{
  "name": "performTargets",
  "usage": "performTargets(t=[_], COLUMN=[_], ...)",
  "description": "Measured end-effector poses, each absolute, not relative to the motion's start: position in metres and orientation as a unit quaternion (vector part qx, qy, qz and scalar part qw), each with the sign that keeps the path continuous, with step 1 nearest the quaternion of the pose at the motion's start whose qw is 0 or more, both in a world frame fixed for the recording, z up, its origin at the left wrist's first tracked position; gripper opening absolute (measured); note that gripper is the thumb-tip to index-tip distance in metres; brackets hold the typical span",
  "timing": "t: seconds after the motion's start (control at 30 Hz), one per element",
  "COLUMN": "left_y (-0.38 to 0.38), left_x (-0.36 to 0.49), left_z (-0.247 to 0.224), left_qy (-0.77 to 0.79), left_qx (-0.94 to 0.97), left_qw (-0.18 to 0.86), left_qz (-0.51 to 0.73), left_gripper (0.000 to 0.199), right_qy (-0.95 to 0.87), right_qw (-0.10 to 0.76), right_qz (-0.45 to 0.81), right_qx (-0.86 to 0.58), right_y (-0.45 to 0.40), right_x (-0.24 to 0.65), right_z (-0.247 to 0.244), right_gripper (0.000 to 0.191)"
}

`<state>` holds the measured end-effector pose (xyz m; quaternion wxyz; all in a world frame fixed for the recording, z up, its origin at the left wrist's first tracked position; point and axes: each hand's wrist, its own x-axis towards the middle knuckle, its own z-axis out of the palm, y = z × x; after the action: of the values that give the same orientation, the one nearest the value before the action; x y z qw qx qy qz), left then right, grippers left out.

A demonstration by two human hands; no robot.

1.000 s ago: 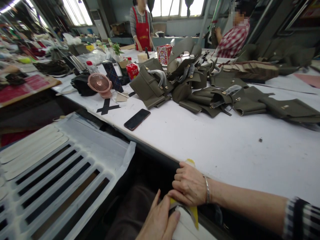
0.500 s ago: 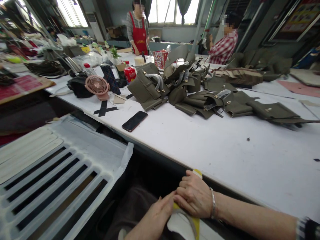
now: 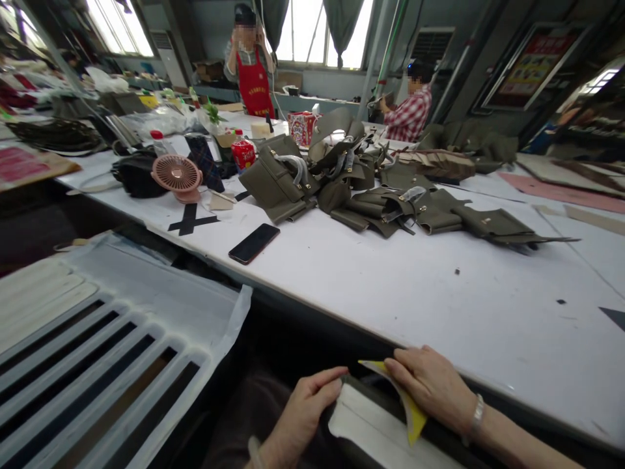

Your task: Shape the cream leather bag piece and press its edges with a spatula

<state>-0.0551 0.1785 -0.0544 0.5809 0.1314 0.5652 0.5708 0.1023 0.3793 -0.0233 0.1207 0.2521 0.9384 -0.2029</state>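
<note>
My right hand [image 3: 434, 385] holds a curved yellow sheet [image 3: 416, 417] with a pale side; the fingers are closed on its upper edge. My left hand [image 3: 305, 413] grips the corner of a piece with a white face [image 3: 366, 423] and a dark olive edge, thumb and fingers together. This piece lies low in front of me, below the table edge, and its lower part runs out of view. The yellow sheet is over its right side; whether they touch I cannot tell.
Olive leather bag pieces [image 3: 375, 195] are heaped on the white table [image 3: 342, 280]. Near its left edge are a phone [image 3: 254, 243], a pink fan [image 3: 176, 174] and black tape [image 3: 190, 220]. A slatted grey plastic rack [image 3: 161, 280] stands at left. Two people [image 3: 254, 78] are across the table.
My hands, together before, are now apart. The right hand has moved right with the yellow sheet, and more of the white-faced piece shows. The view has turned slightly right.
</note>
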Motion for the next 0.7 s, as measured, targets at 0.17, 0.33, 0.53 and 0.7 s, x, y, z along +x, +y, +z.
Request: performTargets(t=[0.17, 0.33, 0.53, 0.7], left_y=[0.187, 0.192, 0.173, 0.152], left_x=[-0.054, -0.054, -0.035, -0.003], left_z=[-0.061, -0.058, -0.072, -0.118], left_qy=[0.606, 0.626, 0.499, 0.479], left_qx=[0.148, 0.17, -0.023, -0.146], left_qw=[0.563, 0.54, 0.604, 0.695], left_qz=[0.542, 0.537, 0.621, 0.516], left_gripper=[0.04, 0.035, 0.056, 0.077], right_qy=[0.887, 0.794, 0.535, 0.362], right_qw=[0.132, 0.081, -0.016, -0.031], right_qz=[-0.311, -0.504, -0.723, -0.838], right_qx=[0.314, 0.33, 0.437, 0.407], right_y=[0.397, 0.4, 0.351, 0.258], right_x=[0.125, 0.143, 0.178, 0.175], right_z=[-0.006, 0.024, 0.049, 0.02], right_gripper=[0.046, 0.038, 0.048, 0.053])
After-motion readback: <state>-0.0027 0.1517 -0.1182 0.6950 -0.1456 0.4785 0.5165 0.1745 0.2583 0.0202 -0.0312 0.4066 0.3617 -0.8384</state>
